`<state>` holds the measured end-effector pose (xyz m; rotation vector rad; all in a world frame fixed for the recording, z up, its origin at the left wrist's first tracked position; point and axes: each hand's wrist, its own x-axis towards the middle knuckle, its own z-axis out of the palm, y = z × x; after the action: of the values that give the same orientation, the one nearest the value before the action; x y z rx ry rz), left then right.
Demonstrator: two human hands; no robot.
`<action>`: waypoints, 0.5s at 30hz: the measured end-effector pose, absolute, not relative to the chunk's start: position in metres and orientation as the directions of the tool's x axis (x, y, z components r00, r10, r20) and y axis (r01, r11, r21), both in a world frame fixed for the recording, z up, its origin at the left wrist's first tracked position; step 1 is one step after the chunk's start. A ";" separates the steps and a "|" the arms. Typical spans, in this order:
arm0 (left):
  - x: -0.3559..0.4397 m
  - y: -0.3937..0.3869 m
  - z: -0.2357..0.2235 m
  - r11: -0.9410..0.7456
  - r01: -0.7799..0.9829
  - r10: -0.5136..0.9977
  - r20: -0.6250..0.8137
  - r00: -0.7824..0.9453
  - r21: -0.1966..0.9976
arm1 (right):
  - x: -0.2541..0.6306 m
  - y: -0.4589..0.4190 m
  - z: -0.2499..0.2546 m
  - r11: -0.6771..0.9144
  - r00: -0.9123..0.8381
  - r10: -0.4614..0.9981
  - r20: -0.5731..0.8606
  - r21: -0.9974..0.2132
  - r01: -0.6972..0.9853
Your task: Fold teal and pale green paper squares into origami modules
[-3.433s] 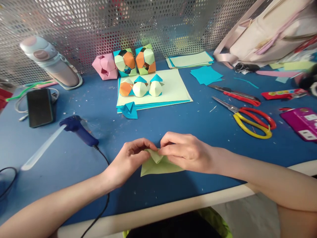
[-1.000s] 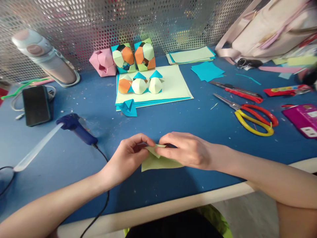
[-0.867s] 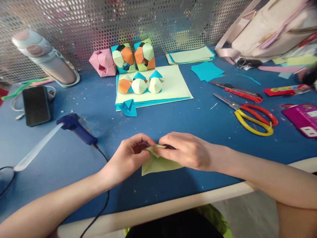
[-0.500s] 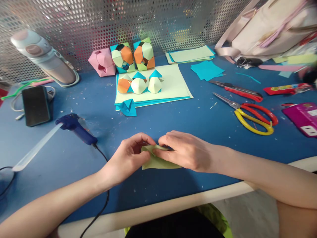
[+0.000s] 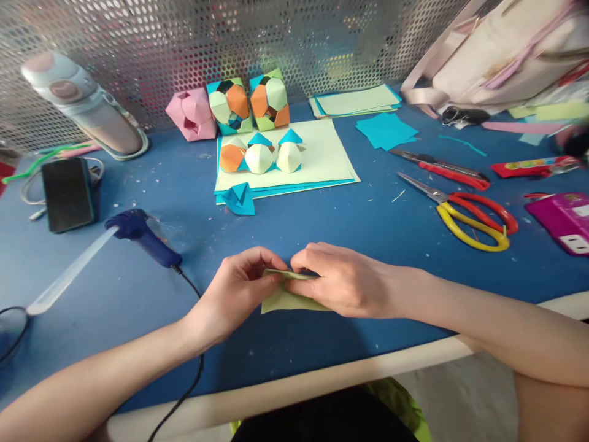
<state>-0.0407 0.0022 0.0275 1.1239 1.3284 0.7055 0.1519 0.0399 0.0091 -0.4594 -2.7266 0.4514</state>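
Note:
A pale green sheet of paper [image 5: 292, 301] is pinched between both hands just above the front of the blue table. My left hand [image 5: 239, 288] grips its upper left edge between thumb and fingers. On the right part of the same edge, my right hand [image 5: 347, 279] is closed with thumb and forefinger pressed together. The top edge looks folded over; the sheet's right side is hidden by my right hand. Beyond the hands lies a small folded blue paper piece [image 5: 239, 199]. Orange, white and blue folded paper units [image 5: 260, 156] sit on stacked paper sheets [image 5: 322, 172].
To the left are a blue hot glue gun [image 5: 145, 236] with its cord, a phone [image 5: 68, 195] and a bottle [image 5: 83, 101]. Scissors [image 5: 473, 221], a utility knife [image 5: 446, 169] and blue squares [image 5: 386, 130] lie right. Folded paper balls [image 5: 230, 105] stand at the back.
The fingers have shifted slightly along the paper's upper edge, and its top fold now looks flatter. Both hands still hold the sheet in nearly the same place.

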 end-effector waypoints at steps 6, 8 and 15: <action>-0.042 0.002 0.026 0.296 0.246 0.931 -0.336 0.139 0.923 | 0.157 0.044 0.019 0.789 -0.821 0.386 0.420 -0.612 0.058; -0.043 0.002 0.025 0.280 0.262 0.936 -0.323 0.138 0.924 | 0.157 0.043 0.020 0.709 -0.788 0.470 0.397 -0.701 0.069; -0.043 0.000 0.021 0.282 0.260 0.940 -0.320 0.116 0.923 | 0.152 0.041 0.011 0.655 -0.735 0.563 0.377 -0.746 0.119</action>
<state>-0.0428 0.0004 0.0215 1.2135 1.3924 0.7409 0.1520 0.0408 0.0108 -0.5265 -2.2699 0.9661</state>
